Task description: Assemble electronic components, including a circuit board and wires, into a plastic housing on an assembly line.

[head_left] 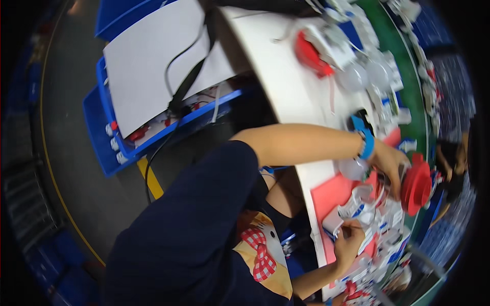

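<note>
My left hand [392, 166], a blue band on its wrist, reaches across the bench beside a red round flanged piece [416, 186]. Its fingers bend around something pale that I cannot make out. Nearer my body, my right hand [350, 244] is closed in a pinch; whatever lies between its fingertips is too small to name. A white box-shaped part [333, 221] sits against those fingers. White plastic parts with blue marks [357, 206] lie between the two hands, on a red mat [326, 193]. A translucent white dome [353, 168] rests under my left wrist.
More translucent domes [353, 76], a red object [310, 53] and white parts crowd the white bench [286, 86]. Beyond runs a green strip [406, 38]. To the left, a blue crate [173, 133] holds parts under a white sheet [158, 61]; a black strap [191, 76] hangs over it.
</note>
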A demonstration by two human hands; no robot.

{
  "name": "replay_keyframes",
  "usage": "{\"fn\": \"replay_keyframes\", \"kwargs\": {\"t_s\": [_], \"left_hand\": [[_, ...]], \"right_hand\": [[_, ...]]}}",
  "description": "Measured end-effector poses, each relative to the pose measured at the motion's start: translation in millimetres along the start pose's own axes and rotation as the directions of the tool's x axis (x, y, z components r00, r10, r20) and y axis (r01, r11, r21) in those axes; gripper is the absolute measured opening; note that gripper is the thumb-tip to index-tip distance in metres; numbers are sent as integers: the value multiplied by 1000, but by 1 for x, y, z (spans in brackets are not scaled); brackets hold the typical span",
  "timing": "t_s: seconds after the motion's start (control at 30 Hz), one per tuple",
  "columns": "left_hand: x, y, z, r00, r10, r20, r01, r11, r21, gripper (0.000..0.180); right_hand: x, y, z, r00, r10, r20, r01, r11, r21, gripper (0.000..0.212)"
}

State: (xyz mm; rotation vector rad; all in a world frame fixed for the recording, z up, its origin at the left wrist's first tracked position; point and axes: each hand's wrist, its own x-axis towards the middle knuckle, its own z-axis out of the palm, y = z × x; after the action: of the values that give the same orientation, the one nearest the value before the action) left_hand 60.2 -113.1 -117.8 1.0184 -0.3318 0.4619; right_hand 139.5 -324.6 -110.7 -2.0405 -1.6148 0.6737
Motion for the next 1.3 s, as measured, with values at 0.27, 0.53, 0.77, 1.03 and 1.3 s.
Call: {"fn": "replay_keyframes", "kwargs": {"t_s": [0.27, 0.53, 0.77, 1.03, 1.3], "left_hand": [[-27, -6, 13, 996, 39, 76, -37, 999, -33, 34], [-63, -3, 17, 997, -37, 74, 33, 998, 47, 32], [-69, -1, 12, 995, -46, 90, 43, 998, 36, 35], [-104, 24, 28, 998, -49, -43, 51, 997, 51, 33], [-75, -3, 16, 995, -49, 90, 43, 997, 65, 37]], "right_hand": [[-27, -11, 22, 998, 53, 44, -59, 989, 133, 13], [-33, -19, 52, 995, 19, 102, -32, 992, 120, 15], [-31, -24, 56, 993, 50, 111, -60, 994, 93, 12], [-35, -24, 54, 992, 80, 102, -82, 997, 15, 19], [-37, -20, 54, 989, 67, 130, -76, 995, 65, 20]]}}
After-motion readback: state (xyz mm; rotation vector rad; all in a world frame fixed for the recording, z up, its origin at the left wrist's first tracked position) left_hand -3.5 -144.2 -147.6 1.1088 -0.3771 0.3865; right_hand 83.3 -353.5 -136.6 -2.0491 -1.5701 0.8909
